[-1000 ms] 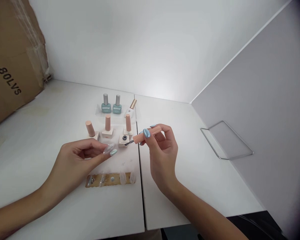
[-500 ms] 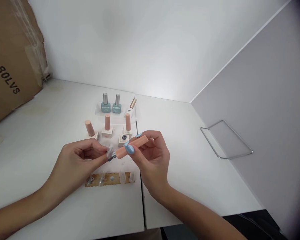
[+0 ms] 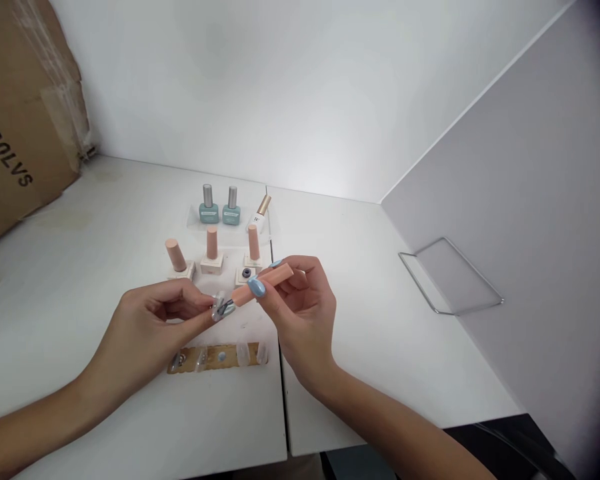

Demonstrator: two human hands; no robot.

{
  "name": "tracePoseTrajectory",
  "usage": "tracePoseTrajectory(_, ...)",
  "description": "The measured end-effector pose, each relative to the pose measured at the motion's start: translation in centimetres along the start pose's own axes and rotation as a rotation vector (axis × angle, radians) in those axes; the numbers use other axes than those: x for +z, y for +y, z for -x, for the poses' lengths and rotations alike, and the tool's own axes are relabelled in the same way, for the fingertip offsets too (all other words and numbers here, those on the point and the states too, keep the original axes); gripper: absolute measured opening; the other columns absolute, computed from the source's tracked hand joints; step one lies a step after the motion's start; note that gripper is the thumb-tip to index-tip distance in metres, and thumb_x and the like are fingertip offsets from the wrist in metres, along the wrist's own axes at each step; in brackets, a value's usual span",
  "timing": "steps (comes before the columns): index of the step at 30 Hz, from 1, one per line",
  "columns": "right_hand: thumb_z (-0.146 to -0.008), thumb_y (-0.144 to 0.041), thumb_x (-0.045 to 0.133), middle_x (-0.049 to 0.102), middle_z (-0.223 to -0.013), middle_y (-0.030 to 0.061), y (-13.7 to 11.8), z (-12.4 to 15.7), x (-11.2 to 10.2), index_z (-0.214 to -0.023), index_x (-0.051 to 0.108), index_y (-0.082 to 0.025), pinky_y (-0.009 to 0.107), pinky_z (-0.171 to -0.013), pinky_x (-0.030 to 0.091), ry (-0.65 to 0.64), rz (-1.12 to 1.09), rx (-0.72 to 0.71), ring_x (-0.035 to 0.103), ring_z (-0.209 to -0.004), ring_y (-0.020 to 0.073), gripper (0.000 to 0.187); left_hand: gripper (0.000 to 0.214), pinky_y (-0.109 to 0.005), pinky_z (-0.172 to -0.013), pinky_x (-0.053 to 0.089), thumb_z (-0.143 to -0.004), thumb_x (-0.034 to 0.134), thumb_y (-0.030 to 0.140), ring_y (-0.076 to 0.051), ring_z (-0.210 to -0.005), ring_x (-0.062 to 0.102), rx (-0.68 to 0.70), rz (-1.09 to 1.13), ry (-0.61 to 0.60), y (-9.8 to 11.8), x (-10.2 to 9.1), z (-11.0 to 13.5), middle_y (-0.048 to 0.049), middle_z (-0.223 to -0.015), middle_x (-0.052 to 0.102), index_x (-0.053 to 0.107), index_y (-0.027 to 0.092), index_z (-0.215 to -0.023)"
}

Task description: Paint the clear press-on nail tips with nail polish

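Between finger and thumb, my left hand [image 3: 155, 320] pinches a clear false nail [image 3: 217, 308]. My right hand [image 3: 300, 307] grips a nail polish brush by its peach cap [image 3: 267, 283], which slants up to the right. Its dark bristles [image 3: 226, 307] lie against the false nail. Just beyond, an uncapped polish bottle [image 3: 246, 275] shows a dark round mouth. Below my hands, a tan strip [image 3: 231, 356] bears several clear false nails, with one bare spot near its middle.
Peach-capped bottles [image 3: 213, 257] stand behind my hands. Farther back, two teal bottles [image 3: 209, 212] and a tilted white bottle [image 3: 258, 218] with a gold cap sit on a clear tray. A cardboard box [image 3: 25, 120] is at left, a wire frame [image 3: 450, 277] at right.
The brush has shifted slightly up, and its bristles now lie across the face of the false nail instead of at its lower edge. The view has moved a little.
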State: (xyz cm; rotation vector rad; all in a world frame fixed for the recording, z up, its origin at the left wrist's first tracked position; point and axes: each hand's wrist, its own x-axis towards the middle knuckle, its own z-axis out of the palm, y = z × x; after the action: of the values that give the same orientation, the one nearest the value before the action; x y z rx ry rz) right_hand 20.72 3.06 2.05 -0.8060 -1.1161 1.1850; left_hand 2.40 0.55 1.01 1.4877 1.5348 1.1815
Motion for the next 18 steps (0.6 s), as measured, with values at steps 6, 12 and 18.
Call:
tracePoseTrajectory(6,-0.086,-0.036,0.085,0.075,-0.069,-0.0047,0.30,-0.36,-0.26,-0.088,0.056,-0.028,0.036,-0.076,0.059,0.013,0.057,-0.018,0.075,-0.075,0.0172,0.030,0.019,-0.016,-0.051,0.055,-0.070,0.084,0.035,-0.014,-0.056,0.069,0.012,0.023,-0.017,-0.24,0.10,0.24,0.0035,-0.059,0.072,0.071,0.026,-0.058)
tracePoseTrajectory(12,-0.089,-0.039,0.082,0.076,-0.067,-0.0043,0.24,-0.60,-0.36,-0.087,0.054,-0.028,0.037,-0.075,0.058,0.052,0.082,-0.024,0.077,-0.080,0.0193,0.030,0.028,-0.018,-0.047,0.053,-0.067,0.089,0.039,-0.013,-0.052,0.065,-0.073,0.108,-0.064,-0.31,-0.02,0.11,0.0024,-0.058,0.070,0.068,0.024,-0.056)
tracePoseTrajectory(18,-0.083,-0.045,0.085,0.072,-0.067,-0.0052,-0.20,-0.45,-0.29,-0.085,0.055,-0.029,0.036,-0.067,0.062,-0.012,0.039,-0.059,0.072,-0.070,0.0173,0.034,0.024,-0.017,-0.044,0.049,-0.064,0.089,0.032,-0.012,-0.050,0.063,-0.109,0.140,-0.075,-0.25,-0.33,-0.05,0.0037,-0.057,0.068,0.067,0.024,-0.056)
